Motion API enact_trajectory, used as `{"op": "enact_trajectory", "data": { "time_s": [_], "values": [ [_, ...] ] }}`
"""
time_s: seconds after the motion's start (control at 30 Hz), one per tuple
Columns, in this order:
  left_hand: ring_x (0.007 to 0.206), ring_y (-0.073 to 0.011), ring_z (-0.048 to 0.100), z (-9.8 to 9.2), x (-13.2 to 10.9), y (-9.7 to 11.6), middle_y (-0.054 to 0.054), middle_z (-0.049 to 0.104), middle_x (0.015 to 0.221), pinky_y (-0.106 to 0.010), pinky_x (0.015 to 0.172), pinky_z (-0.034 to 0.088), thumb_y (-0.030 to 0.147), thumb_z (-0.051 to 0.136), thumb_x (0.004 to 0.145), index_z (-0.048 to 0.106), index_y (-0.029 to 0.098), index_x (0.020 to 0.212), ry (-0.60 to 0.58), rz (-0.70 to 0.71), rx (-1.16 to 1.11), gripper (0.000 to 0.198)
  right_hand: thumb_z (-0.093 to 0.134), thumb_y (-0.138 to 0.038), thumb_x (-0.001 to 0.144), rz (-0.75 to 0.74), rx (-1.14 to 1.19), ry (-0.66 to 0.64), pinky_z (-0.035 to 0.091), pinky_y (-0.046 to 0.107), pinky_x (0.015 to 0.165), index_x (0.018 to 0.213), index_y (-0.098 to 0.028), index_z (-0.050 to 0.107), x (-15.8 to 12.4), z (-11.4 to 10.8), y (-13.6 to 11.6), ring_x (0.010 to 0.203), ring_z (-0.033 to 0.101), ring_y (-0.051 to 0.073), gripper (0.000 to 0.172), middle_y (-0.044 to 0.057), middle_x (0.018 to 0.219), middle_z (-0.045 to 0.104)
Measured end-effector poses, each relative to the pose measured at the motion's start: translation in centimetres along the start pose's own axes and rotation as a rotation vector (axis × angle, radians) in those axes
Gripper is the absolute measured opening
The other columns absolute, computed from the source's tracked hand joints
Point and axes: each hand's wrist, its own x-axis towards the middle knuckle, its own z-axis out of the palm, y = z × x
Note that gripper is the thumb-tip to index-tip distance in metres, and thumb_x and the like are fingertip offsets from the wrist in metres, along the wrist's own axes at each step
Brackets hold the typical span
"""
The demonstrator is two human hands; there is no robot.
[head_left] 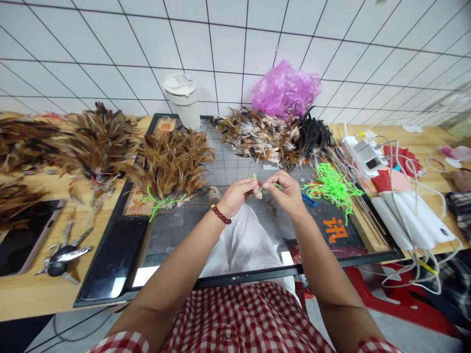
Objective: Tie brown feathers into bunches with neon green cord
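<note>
My left hand (238, 195) pinches a short piece of bright green string (254, 176), its tip poking up above the fingers. Close beside it, my right hand (285, 191) is closed on the same green string, with an end showing past the fingers. A small pale and brown bit, perhaps feather ends, shows between the hands; its kind is hard to make out. To the left lies a bundle of brown feathers (171, 164) with green strings at its base. Right of my hands sits a tangled pile of green strings (333, 186), near a small blue tool (309, 200).
Mixed feathers (261, 137) and a purple plastic bag (287, 90) lie at the back, near a white cup (183, 100). Leftward are more feathers (97, 142), keys (62, 257) and a black phone (116, 257). White chargers (364, 154) and cables lie right, by another person's sleeve (458, 211).
</note>
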Motion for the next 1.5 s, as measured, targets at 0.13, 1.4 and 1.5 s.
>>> {"op": "enact_trajectory", "data": {
  "time_s": [0.13, 1.4, 1.5],
  "values": [
    [0.075, -0.0131, 0.047, 0.5, -0.1, 0.0, -0.002, 0.046, 0.075, -0.028, 0.074, 0.041, 0.027, 0.043, 0.084, 0.044, 0.017, 0.055, 0.024, 0.127, 0.457, 0.03, 0.07, -0.032, 0.076, -0.005, 0.025, 0.006, 0.04, 0.027, 0.066, 0.064, -0.019, 0.059, 0.3, -0.5, -0.1, 0.067, 0.049, 0.012, 0.02, -0.001, 0.067, 0.054],
    [0.11, -0.0214, 0.054, 0.3, -0.5, 0.5, -0.012, 0.057, 0.114, -0.036, 0.095, 0.042, 0.032, 0.066, 0.076, 0.071, 0.015, 0.078, 0.161, 0.324, 0.479, 0.017, 0.066, -0.03, 0.077, -0.068, 0.041, -0.083, 0.048, 0.03, 0.073, 0.096, -0.022, 0.063, -0.3, 0.1, 0.1, 0.077, 0.057, 0.015, 0.021, 0.004, 0.091, 0.062],
    [0.115, -0.0236, 0.05, 0.5, -0.6, 0.9, -0.013, 0.054, 0.123, -0.04, 0.098, 0.039, 0.029, 0.063, 0.078, 0.069, 0.015, 0.075, 0.223, 0.378, 0.656, 0.015, 0.062, -0.027, 0.08, -0.119, -0.075, -0.009, 0.047, 0.029, 0.068, 0.082, -0.021, 0.066, -0.6, 0.4, -0.2, 0.069, 0.057, 0.014, 0.007, 0.002, 0.076, 0.064]
  ]
}}
